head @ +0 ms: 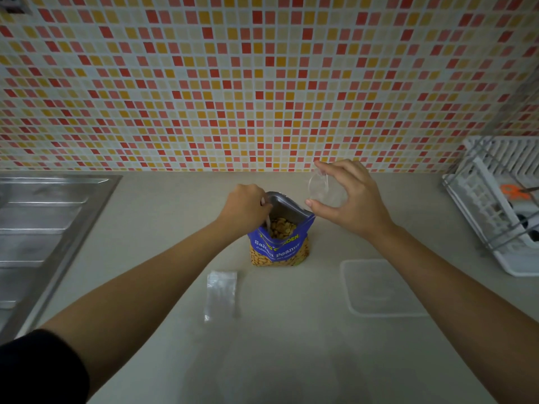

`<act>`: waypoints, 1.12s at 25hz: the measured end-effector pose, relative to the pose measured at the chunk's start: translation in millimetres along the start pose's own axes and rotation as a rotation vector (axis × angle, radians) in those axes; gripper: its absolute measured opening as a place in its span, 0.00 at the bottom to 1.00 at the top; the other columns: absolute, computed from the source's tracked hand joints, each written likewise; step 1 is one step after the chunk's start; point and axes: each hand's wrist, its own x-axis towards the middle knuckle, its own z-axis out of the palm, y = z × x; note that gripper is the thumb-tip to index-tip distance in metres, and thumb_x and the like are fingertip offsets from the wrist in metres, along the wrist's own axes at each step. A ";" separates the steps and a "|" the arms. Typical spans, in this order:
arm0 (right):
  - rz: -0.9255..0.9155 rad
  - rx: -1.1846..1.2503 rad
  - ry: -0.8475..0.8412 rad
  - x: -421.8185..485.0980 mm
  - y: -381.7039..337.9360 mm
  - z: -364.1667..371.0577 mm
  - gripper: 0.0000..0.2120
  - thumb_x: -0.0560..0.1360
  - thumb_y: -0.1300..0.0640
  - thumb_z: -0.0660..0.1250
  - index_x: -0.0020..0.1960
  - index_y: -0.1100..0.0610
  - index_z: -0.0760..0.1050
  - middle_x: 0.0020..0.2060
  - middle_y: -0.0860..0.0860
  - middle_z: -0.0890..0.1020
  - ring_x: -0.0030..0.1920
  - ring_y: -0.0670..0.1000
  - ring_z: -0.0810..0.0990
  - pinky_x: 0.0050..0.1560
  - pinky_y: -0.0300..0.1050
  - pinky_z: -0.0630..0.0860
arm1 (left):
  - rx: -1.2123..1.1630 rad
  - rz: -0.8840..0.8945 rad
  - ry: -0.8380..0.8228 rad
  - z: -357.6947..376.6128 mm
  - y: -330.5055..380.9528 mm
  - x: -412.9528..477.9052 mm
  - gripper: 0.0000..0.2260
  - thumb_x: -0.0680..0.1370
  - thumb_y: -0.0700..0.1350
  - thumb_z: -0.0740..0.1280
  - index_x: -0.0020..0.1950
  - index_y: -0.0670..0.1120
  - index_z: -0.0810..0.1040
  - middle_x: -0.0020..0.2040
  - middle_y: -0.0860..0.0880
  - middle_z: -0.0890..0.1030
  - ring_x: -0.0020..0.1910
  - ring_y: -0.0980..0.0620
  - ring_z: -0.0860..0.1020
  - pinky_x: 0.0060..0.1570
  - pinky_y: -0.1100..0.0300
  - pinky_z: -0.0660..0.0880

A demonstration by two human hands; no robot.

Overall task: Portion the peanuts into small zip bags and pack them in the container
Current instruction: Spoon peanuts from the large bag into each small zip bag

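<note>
one open peanut bag (278, 246) stands in the middle of the table (291, 345). the left grip (243, 208) clasps a white handle (267, 221) dipped in the peanuts (281, 227), and the right grip (350, 196) pinches a small clear zip bag (322, 190) just beside its mouth.

My only camera rides on my head, facing forward and down, close over the counter (291, 345) and taking in the tiled wall (262, 83) behind it.

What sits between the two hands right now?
In the head view, the open peanut bag stands between the left hand, which grips a spoon, and the right hand, whose fingers hold a small clear zip bag.
</note>
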 end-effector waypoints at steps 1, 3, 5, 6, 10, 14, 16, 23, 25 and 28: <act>0.000 -0.002 0.001 -0.2 0.3 -0.3 0.28 0.67 0.47 0.72 0.62 0.60 0.75 0.50 0.53 0.79 0.51 0.52 0.75 0.57 0.35 0.67 | -0.004 -0.030 -0.019 5.6 3.8 2.1 0.11 0.78 0.46 0.62 0.51 0.40 0.80 0.42 0.43 0.81 0.39 0.47 0.78 0.37 0.59 0.72; 0.001 -0.004 0.003 -0.5 1.0 -1.4 0.28 0.67 0.47 0.72 0.62 0.60 0.75 0.50 0.53 0.79 0.51 0.52 0.76 0.58 0.33 0.65 | 0.045 -0.029 -0.048 13.1 15.9 6.4 0.11 0.78 0.46 0.62 0.48 0.40 0.79 0.38 0.45 0.78 0.39 0.46 0.78 0.35 0.59 0.70; 0.002 -0.001 0.003 -0.5 0.7 -3.3 0.28 0.67 0.47 0.72 0.61 0.60 0.75 0.49 0.53 0.79 0.51 0.51 0.75 0.58 0.30 0.63 | 0.034 -0.046 -0.050 14.9 23.7 8.5 0.11 0.78 0.47 0.62 0.48 0.41 0.79 0.38 0.46 0.76 0.36 0.48 0.75 0.33 0.60 0.68; 0.005 -0.003 0.006 -0.4 0.6 -4.4 0.28 0.67 0.46 0.71 0.61 0.60 0.75 0.49 0.53 0.79 0.51 0.51 0.75 0.58 0.29 0.63 | -0.020 -0.075 -0.049 14.9 22.9 11.1 0.11 0.79 0.47 0.62 0.48 0.41 0.79 0.38 0.46 0.76 0.36 0.49 0.74 0.32 0.61 0.68; 0.018 -0.010 -0.006 -1.9 2.0 -7.0 0.29 0.67 0.45 0.70 0.62 0.60 0.75 0.50 0.52 0.79 0.52 0.51 0.75 0.58 0.29 0.62 | -0.346 -0.170 -0.102 8.1 6.0 17.9 0.10 0.78 0.46 0.64 0.47 0.40 0.80 0.38 0.46 0.81 0.36 0.52 0.79 0.36 0.62 0.76; 0.021 0.005 -0.012 -1.9 1.0 -5.1 0.28 0.67 0.45 0.70 0.62 0.60 0.74 0.50 0.52 0.79 0.51 0.51 0.75 0.57 0.31 0.63 | -0.760 -0.269 -0.124 -2.4 1.2 14.3 0.05 0.77 0.41 0.67 0.46 0.40 0.79 0.37 0.46 0.81 0.32 0.55 0.80 0.36 0.67 0.80; 0.020 0.009 -0.010 -2.5 -1.2 -3.9 0.28 0.67 0.45 0.70 0.62 0.59 0.74 0.50 0.52 0.79 0.52 0.50 0.74 0.57 0.31 0.64 | -0.825 -0.292 -0.121 -7.1 -4.5 12.8 0.05 0.77 0.41 0.66 0.47 0.40 0.79 0.36 0.46 0.81 0.29 0.57 0.79 0.32 0.70 0.78; 0.027 0.011 -0.069 -7.8 -8.0 1.8 0.29 0.67 0.44 0.70 0.63 0.58 0.74 0.49 0.52 0.79 0.51 0.49 0.75 0.54 0.37 0.69 | -1.021 -0.354 -0.126 -12.5 -36.1 4.0 0.08 0.79 0.42 0.64 0.43 0.40 0.79 0.32 0.46 0.75 0.31 0.54 0.70 0.37 0.64 0.71; 0.034 0.016 -0.101 -8.6 -10.6 2.8 0.30 0.67 0.43 0.69 0.64 0.58 0.74 0.50 0.52 0.79 0.52 0.48 0.76 0.53 0.38 0.71 | -1.084 -0.421 -0.113 -13.1 -44.5 2.3 0.07 0.79 0.42 0.64 0.45 0.40 0.79 0.33 0.47 0.77 0.32 0.56 0.71 0.33 0.68 0.73; 0.055 0.031 -0.143 -7.9 -13.6 4.0 0.30 0.67 0.44 0.71 0.63 0.58 0.74 0.52 0.51 0.78 0.52 0.48 0.76 0.52 0.40 0.73 | -1.141 -0.497 -0.096 -14.3 -55.2 -2.5 0.08 0.79 0.43 0.63 0.47 0.40 0.79 0.35 0.47 0.78 0.32 0.57 0.73 0.30 0.70 0.73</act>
